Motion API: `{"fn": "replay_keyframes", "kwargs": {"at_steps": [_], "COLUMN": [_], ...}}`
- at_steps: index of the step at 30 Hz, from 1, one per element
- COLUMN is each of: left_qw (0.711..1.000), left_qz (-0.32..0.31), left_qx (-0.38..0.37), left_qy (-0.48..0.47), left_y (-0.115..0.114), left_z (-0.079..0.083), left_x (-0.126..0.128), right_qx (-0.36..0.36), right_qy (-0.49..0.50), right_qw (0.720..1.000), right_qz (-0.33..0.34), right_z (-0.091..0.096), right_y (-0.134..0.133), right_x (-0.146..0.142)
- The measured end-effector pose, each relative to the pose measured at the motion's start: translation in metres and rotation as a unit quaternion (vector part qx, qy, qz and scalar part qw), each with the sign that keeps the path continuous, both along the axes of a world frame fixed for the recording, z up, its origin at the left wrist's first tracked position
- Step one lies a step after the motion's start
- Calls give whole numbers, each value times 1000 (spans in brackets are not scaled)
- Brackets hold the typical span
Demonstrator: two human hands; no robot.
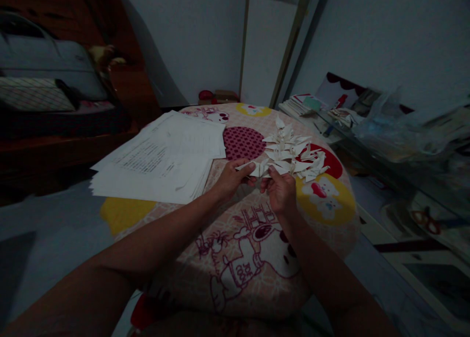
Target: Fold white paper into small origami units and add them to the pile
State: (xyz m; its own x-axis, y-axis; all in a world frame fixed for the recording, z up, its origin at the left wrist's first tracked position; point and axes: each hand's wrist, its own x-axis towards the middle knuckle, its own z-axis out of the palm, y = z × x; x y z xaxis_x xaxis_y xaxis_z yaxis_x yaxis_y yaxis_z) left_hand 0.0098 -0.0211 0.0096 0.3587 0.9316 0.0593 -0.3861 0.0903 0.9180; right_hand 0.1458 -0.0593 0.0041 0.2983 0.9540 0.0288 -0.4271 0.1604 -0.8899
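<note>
Between my two hands, just above the round table, is a folded white paper crane (261, 168). The fingers of my left hand (235, 176) pinch its left end, thumb on top. My right hand (282, 189) pinches the right end in the same way. Right behind my fingers lies a cluster of folded paper cranes (290, 148), several of them overlapping. To the left of my hands is a thick stack of printed paper sheets (157, 161), its edges uneven.
A patterned cloth (235, 258) covers the round table. At the right stands a glass-topped cabinet (396, 180) with papers, a plastic bag (389, 126) and scissors (426, 220). A wooden bench (127, 92) with bags is at the left; a tall white appliance (270, 43) stands behind.
</note>
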Motion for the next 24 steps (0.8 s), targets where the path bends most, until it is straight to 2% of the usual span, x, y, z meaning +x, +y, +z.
{"fn": "replay_keyframes", "kwargs": {"at_steps": [4,8,18,24], "left_qw": [997,992,993,992], "left_qz": [-37,-59,-21,-5], "left_qx": [-53,-93,-105,-112], "left_qy": [-44,-62,-57,-50], "left_y": [2,4,3,4], "left_z": [0,1,4,4], "left_x": [-1,-2,-2,0], "right_qx": [-14,-37,-65,-73], "right_qy": [28,50,76,80], "right_qw": [998,996,995,993], "right_qz": [48,57,31,44], "right_z": [1,2,3,2], "right_y": [0,1,1,1], "right_x": [2,2,3,1]}}
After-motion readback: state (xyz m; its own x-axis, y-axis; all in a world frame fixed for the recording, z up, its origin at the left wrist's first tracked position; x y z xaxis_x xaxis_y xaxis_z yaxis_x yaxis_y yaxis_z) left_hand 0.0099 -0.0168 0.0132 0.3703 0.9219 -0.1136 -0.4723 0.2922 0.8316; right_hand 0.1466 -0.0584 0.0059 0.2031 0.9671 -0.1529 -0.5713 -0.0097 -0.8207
